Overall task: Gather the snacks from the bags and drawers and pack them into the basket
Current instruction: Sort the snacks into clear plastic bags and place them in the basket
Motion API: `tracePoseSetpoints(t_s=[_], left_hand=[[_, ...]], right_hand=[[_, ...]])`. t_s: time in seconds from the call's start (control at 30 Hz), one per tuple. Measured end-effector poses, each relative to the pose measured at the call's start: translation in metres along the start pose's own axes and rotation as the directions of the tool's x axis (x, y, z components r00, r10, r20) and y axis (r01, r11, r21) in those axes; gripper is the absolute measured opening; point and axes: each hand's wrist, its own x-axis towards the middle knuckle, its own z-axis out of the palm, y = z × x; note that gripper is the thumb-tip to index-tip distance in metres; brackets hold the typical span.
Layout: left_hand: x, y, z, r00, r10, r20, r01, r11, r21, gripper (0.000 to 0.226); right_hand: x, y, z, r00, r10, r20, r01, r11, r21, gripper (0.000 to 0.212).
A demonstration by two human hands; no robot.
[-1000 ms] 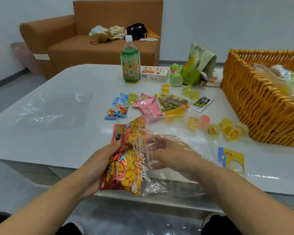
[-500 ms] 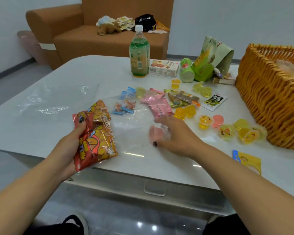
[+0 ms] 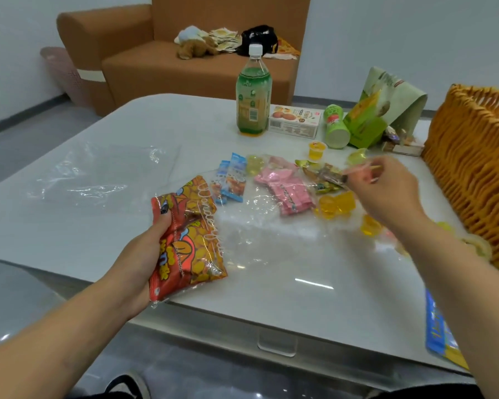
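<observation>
Showing the head view: the left hand (image 3: 144,254) grips the orange snack packet (image 3: 189,237), now lifted out of the clear bag (image 3: 260,226) at frame centre. The right hand (image 3: 383,194) has swung from a pink jelly cup to centre right, fingers curled, apparently pinching a small blurred item. The wicker basket (image 3: 473,174) waits at right; packing continues.

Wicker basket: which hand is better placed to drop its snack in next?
Probably the right hand: it pinches a small snack beside the basket; the left hand grips the red snack bag farther away.
</observation>
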Motion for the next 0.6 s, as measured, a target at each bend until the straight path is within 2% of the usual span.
tracePoseSetpoints(t_s=[0.07, 0.13, 0.23, 0.33, 0.4, 0.5, 0.6], left_hand=[[0.0, 0.0, 0.001, 1.0, -0.006, -0.003, 0.006, 1.0, -0.009, 0.043], [0.001, 0.001, 0.001, 1.0, -0.011, 0.002, 0.011, 1.0, -0.018, 0.043], [0.003, 0.001, 0.002, 1.0, -0.017, 0.001, 0.017, 1.0, -0.025, 0.043], [0.006, 0.001, 0.004, 1.0, -0.008, -0.003, 0.008, 1.0, -0.023, 0.042], [0.008, 0.002, 0.006, 1.0, -0.005, -0.014, 0.004, 1.0, -0.03, 0.041], [0.008, 0.004, 0.01, 1.0, 0.001, -0.023, -0.002, 0.999, -0.043, 0.04], [0.009, 0.005, 0.015, 1.0, 0.015, -0.025, -0.017, 0.998, -0.061, 0.04]], right_hand=[[0.011, 0.018, -0.005, 0.996, 0.089, -0.004, -0.089, 0.99, -0.114, 0.038], [0.016, 0.027, -0.008, 0.991, 0.132, 0.029, -0.12, 0.96, -0.253, 0.033], [0.017, 0.03, -0.009, 0.962, 0.214, 0.169, -0.155, 0.939, -0.308, 0.026], [0.021, 0.027, -0.007, 0.947, 0.236, 0.217, -0.144, 0.918, -0.37, 0.022], [0.026, 0.022, -0.005, 0.961, 0.19, 0.201, -0.108, 0.926, -0.361, 0.027], [0.038, 0.015, -0.003, 0.99, 0.059, 0.129, -0.024, 0.966, -0.257, 0.039], [0.045, 0.004, 0.01, 0.994, 0.024, 0.103, -0.007, 0.987, -0.158, 0.038]])
